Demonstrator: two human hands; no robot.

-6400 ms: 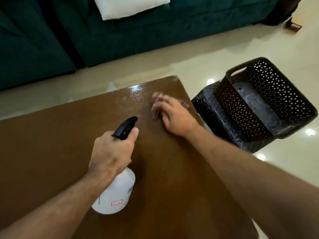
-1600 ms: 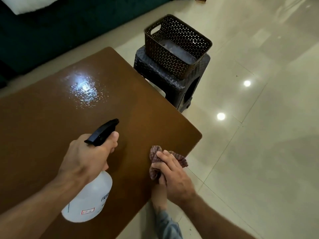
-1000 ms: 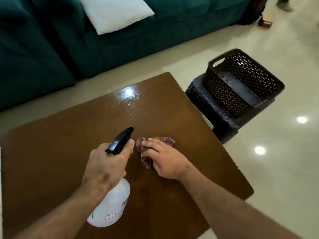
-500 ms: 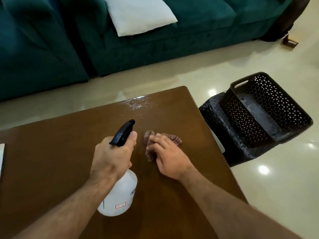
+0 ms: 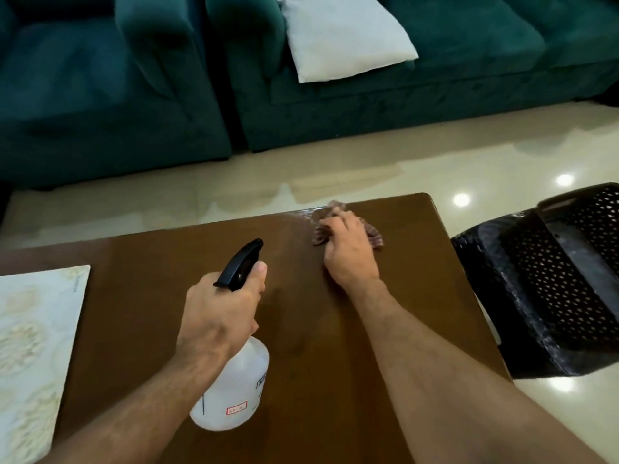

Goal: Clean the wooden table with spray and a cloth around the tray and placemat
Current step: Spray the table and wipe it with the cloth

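My left hand (image 5: pixel 219 316) grips the neck of a white spray bottle (image 5: pixel 234 393) with a black trigger head, standing on the brown wooden table (image 5: pixel 308 346). My right hand (image 5: pixel 348 252) presses a crumpled reddish-brown cloth (image 5: pixel 374 236) onto the table near its far right corner, on a wet shiny patch by the far edge. Most of the cloth is hidden under the hand. A pale patterned placemat (image 5: pixel 33 346) lies at the table's left side. No tray is in view.
A dark perforated basket (image 5: pixel 576 262) sits on a black stool (image 5: pixel 485 279) just right of the table. A teal sofa (image 5: pixel 368 105) with a white cushion (image 5: pixel 345 35) stands beyond the table across a strip of glossy tiled floor.
My right hand has pushed the cloth from the table's middle to the wet patch at the far edge. The left hand still holds the bottle. The view shifted left, showing the placemat.
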